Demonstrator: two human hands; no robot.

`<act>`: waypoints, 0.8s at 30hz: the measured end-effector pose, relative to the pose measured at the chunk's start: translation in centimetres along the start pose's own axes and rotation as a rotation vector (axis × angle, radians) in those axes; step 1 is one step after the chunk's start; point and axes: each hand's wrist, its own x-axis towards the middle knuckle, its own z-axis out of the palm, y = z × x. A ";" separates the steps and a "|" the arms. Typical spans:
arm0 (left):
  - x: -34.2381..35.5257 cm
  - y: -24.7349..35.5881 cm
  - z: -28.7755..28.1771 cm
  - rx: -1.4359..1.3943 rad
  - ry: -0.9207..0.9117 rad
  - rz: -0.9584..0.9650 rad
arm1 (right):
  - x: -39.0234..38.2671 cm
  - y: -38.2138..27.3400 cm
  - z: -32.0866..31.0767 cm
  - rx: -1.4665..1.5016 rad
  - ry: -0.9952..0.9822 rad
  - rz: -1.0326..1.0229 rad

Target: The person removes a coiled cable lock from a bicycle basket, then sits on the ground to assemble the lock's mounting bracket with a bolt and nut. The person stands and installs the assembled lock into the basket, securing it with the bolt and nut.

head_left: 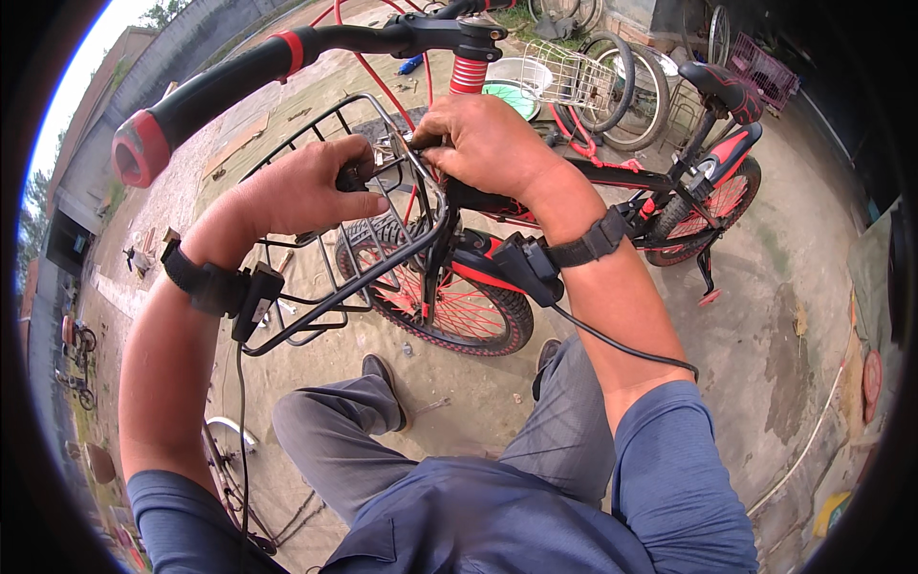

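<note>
A black wire bicycle basket (359, 297) is at the front of a black and red bicycle (612, 174), tilted below the handlebar (249, 72). My left hand (311, 184) reaches over the basket with its fingers curled and its thumb stretched along them. Something dark shows at those fingers, too hidden to name. At the basket's rim beside the red-ringed stem (469, 75), my right hand (488, 142) is closed in a pinch. What its fingertips hold is hidden. Small metal pieces (384, 153) show between my two hands. Below the basket is the spoked front wheel (449, 311).
Behind the bicycle are a white wire basket (564, 77), loose wheels (636, 100) and a green basin (512, 96). A pink crate (762, 69) stands farther back. Bicycle parts (229, 478) lie at lower left. Each wrist wears a strapped device with a cable.
</note>
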 end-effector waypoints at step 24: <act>1.0 0.8 0.9 -0.113 0.032 -0.124 | -0.2 0.5 0.6 0.065 -0.016 0.022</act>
